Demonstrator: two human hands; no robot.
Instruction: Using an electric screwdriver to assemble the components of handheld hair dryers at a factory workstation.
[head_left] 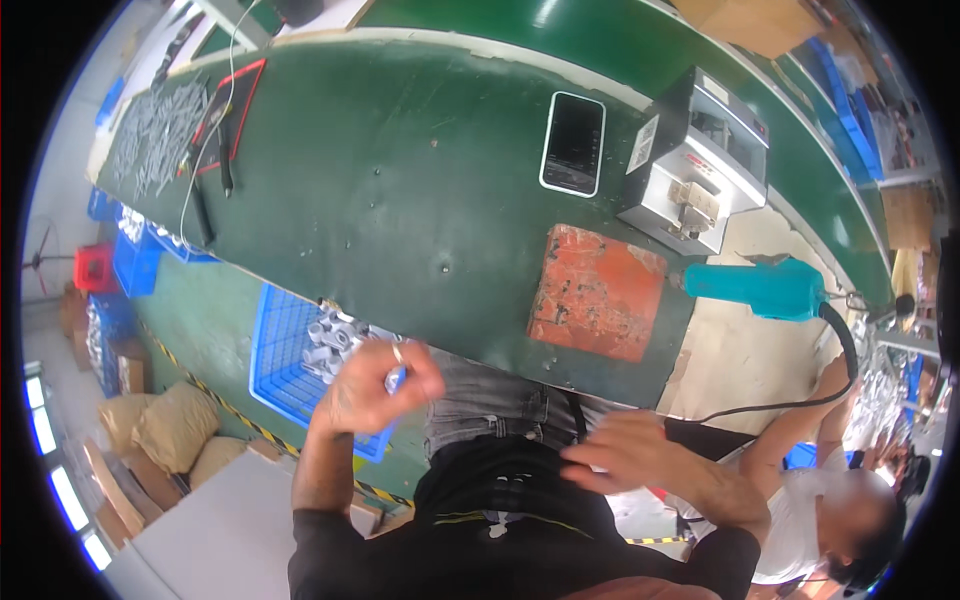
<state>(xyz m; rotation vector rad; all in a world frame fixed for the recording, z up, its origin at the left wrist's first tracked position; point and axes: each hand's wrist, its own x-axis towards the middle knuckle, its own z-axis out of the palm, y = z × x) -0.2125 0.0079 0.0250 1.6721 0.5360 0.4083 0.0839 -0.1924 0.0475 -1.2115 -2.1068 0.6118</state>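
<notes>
My left hand (380,388) is raised between the table's front edge and my body, above a blue plastic basket (262,345). Its fingers are curled in a pinch. A small blue-white spot shows between them, too little to name. Inside the basket lie several grey-white moulded parts (335,335). My right hand (625,452) hovers in front of my lap, its fingers stretched to the left and apart, with nothing seen in it. Beyond it, near the table's front edge, lies a worn orange-red square plate (598,293).
A turquoise corded hand tool (755,288) lies right of the plate. Behind are a grey benchtop machine (695,165) and a phone (573,145). Grey strips (160,135) and black-handled tools (225,165) occupy the table's far left. A person in white (800,520) sits close at my right.
</notes>
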